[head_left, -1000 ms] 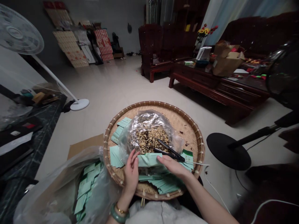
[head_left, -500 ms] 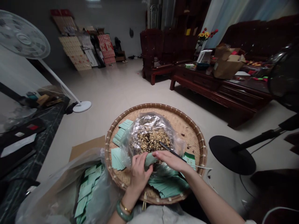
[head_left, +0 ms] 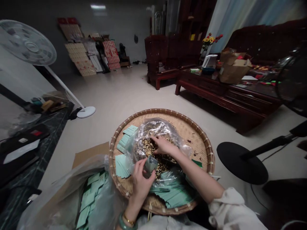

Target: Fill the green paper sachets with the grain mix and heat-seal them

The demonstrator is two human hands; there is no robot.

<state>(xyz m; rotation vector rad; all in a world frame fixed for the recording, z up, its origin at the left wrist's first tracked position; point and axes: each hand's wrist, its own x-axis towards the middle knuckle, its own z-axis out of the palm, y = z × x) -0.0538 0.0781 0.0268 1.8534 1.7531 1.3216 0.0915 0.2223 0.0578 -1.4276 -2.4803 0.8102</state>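
Head view: left grip (head_left: pixel 141 182) closed on pale green packet (head_left: pixel 150 165). Right grip (head_left: pixel 164 145) buried in chopped brown granules (head_left: pixel 165 161), maybe pinching, hard to tell. Plastic bag (head_left: pixel 155 127) around granules; round bamboo tray (head_left: pixel 165 111) under both grips.

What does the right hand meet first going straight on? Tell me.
The crumbled brown mix in the plastic bag, right at the fingertips of the right hand; depth is unclear, but they seem to touch it already.

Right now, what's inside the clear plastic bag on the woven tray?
Crumbled brown dried material and silver foil sit in the bag; the right hand covers part, and the bottom is hidden.
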